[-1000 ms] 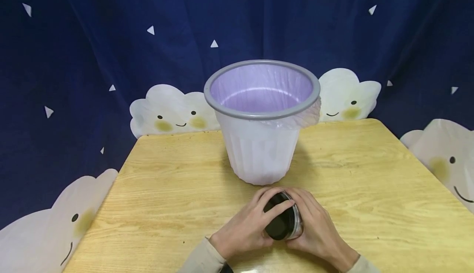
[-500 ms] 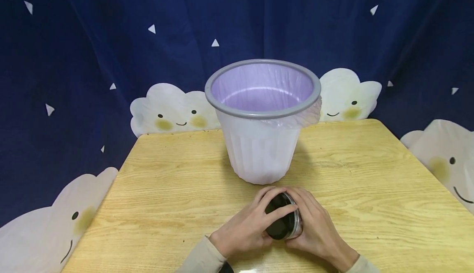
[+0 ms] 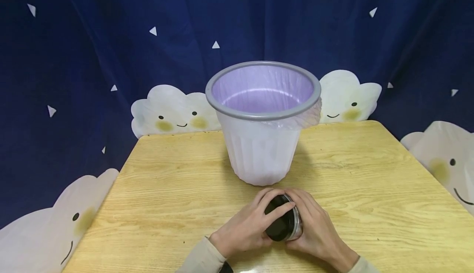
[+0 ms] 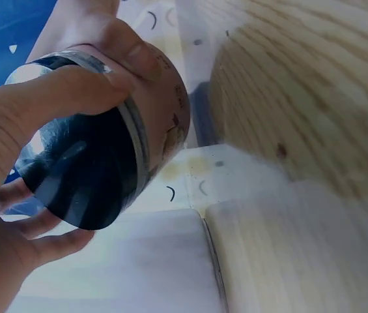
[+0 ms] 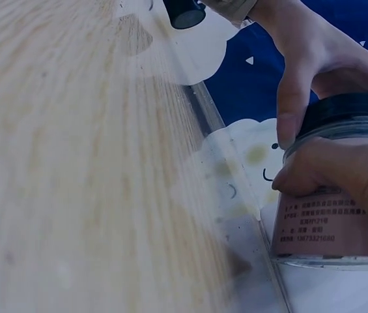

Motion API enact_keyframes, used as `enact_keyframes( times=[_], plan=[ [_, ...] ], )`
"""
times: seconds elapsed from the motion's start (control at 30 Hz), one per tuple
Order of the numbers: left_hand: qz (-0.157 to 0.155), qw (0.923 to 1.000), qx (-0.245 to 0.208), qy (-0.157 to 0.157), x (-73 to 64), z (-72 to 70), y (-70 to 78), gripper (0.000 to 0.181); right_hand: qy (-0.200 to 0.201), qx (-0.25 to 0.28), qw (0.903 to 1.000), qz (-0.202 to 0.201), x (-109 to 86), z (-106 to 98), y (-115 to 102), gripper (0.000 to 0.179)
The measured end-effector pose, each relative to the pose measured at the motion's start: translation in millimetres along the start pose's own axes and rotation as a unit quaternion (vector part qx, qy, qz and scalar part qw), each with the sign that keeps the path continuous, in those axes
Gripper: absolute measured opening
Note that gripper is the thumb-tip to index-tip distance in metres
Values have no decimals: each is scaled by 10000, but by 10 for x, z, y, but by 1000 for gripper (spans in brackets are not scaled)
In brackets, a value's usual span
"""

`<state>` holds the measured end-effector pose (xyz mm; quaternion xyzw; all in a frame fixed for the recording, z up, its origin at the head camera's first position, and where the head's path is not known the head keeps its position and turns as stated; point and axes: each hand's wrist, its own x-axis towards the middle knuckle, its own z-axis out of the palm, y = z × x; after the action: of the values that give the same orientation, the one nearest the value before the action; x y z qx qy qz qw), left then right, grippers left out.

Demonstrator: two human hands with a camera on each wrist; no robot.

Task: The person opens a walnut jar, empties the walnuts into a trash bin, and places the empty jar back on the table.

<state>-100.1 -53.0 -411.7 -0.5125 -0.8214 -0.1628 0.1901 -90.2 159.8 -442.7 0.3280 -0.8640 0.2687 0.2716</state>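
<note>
Both hands hold a clear jar with a black lid and a pinkish label with small printed text. My left hand grips the lid, its thumb lying across the top edge and its fingers round the far side. Around the jar's body curls my right hand, the thumb pressing on the label in the right wrist view. The jar is tilted, lid toward the left hand, low over the near part of the table. Lid and jar sit together. Much of the body is hidden by the right hand in the head view.
Just beyond the hands stands a white trash bin with a grey rim and a thin plastic liner bag hanging over its right side. It stands on a wooden table. Behind hangs a dark blue curtain with cloud figures.
</note>
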Motion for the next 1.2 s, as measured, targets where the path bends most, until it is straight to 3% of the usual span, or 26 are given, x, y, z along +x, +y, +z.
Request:
enact_keyframes(
  times=[0.2, 0.33, 0.57, 0.8, 1.2],
  plan=[
    [-152, 9996, -222, -53, -3, -5, 2, 109, -13, -14, 10000, 2, 2, -2, 12, 117],
    [-104, 9997, -199, 1, -3, -5, -4, 105, -47, -68, 10000, -12, 7, -12, 15, 117],
    [-371, 9992, -146, -29, -2, -22, -1, 110, -117, -113, 9999, -4, 9, -17, 11, 116],
    [-322, 9991, -261, -91, -12, -14, 4, 108, -117, -91, 9999, 80, -8, -14, 6, 116],
    [-759, 9965, -341, -75, -22, -11, 19, 113, -157, -113, 9998, 36, -24, 3, 2, 116]
  ],
)
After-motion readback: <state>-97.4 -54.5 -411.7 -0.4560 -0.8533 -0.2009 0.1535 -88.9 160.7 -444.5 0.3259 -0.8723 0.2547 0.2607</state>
